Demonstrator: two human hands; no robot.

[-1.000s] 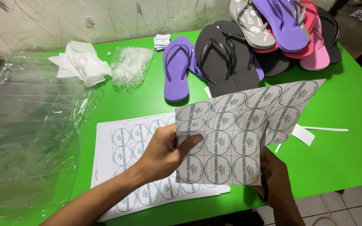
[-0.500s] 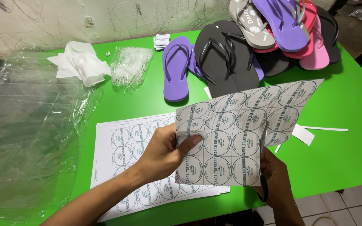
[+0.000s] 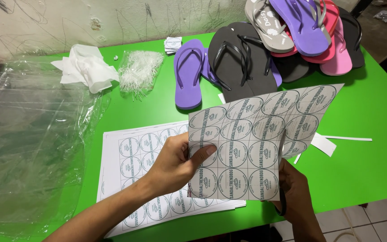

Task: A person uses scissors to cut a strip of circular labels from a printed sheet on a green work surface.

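Observation:
My left hand (image 3: pixel 173 163) pinches the left edge of a white sheet of round printed labels (image 3: pixel 256 139), holding it tilted above the green table (image 3: pixel 363 166). My right hand (image 3: pixel 298 197) is under the sheet's lower right corner, fingers closed around a dark scissors handle (image 3: pixel 284 204). The blades are hidden behind the paper. A slit runs up the sheet near its right side. A stack of similar label sheets (image 3: pixel 133 157) lies flat on the table beneath my left hand.
Purple (image 3: pixel 188 74) and black (image 3: pixel 242 62) flip-flops lie at the back, beside a mixed pile of flip-flops (image 3: pixel 310 36). Clear plastic bags (image 3: pixel 27 143) cover the left side. Crumpled white paper (image 3: pixel 86 69), a tuft of plastic ties (image 3: pixel 140 71) and paper strips (image 3: pixel 325 143) also lie about.

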